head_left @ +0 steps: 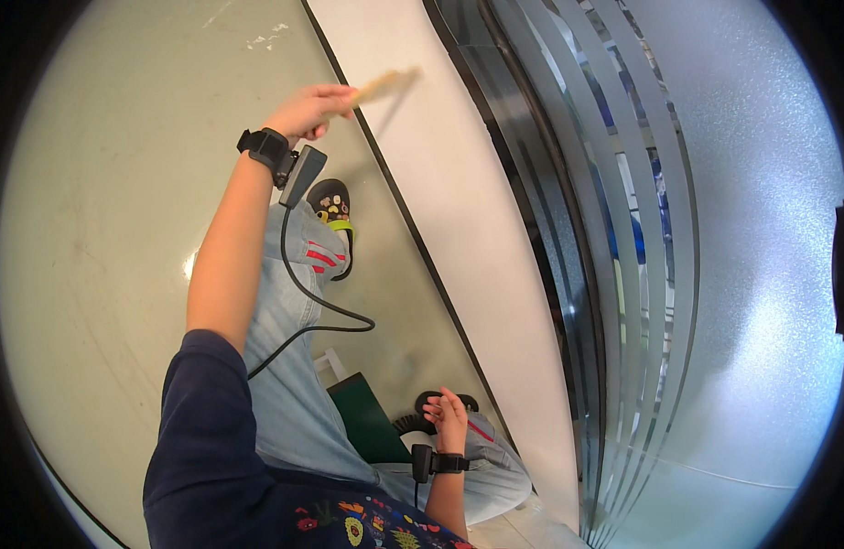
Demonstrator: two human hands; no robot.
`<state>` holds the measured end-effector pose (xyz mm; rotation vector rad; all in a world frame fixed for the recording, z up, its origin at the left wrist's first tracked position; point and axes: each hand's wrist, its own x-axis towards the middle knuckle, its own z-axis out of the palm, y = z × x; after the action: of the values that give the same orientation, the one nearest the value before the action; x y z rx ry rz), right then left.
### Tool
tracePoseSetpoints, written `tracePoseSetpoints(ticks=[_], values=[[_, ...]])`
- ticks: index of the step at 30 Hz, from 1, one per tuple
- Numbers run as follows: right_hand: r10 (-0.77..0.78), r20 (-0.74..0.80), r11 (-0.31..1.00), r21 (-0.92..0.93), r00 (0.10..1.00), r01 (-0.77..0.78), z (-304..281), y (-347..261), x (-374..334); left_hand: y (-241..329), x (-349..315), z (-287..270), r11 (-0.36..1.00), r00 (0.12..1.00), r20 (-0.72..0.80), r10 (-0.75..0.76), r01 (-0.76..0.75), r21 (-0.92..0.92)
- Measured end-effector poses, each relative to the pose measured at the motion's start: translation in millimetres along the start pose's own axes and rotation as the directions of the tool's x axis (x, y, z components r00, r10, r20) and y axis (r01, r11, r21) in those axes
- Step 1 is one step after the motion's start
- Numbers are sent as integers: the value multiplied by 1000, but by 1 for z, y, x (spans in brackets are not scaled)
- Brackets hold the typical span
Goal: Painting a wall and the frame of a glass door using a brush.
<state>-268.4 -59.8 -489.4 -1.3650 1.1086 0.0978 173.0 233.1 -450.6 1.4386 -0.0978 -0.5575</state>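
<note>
My left hand (314, 110) reaches out over the edge of a long white ledge (440, 174), closed around a slim tan tool (385, 85). The tool is blurred, so its exact kind cannot be made out; its far end lies over the ledge, with a dark shadow beside it. Lower down, my right hand (448, 416) hovers near my right knee with loosely bent fingers apart and nothing visible in them. Each wrist wears a black strap with a small dark device, and a cable (303, 284) loops from the left one.
Right of the ledge stands a glass wall (761, 229) with frosted stripes and a dark frame (541, 156). Under me is a dark green box-like seat (367, 421). My shoes (330, 206) rest on the pale greenish floor (120, 229), beside the ledge's black edge strip.
</note>
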Motion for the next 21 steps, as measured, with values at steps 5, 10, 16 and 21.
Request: tracePoseSetpoints(ticks=[5,10,16,21], values=[[1,9,1000,-13,1000,-1,3,-1,-2,-15,9,-4,996,908,-419,17,-49,-68],[0,12,1000,-1,1000,0,5,-3,-1,-7,5,14,991,978,-207,8,20,129],[-9,19,1000,-2,1000,9,4,-2,2,-14,6,16,999,1000,1,16,-16,51],[-2,21,1000,17,1000,1,4,-3,1,-12,0,17,986,995,90,-43,28,163]])
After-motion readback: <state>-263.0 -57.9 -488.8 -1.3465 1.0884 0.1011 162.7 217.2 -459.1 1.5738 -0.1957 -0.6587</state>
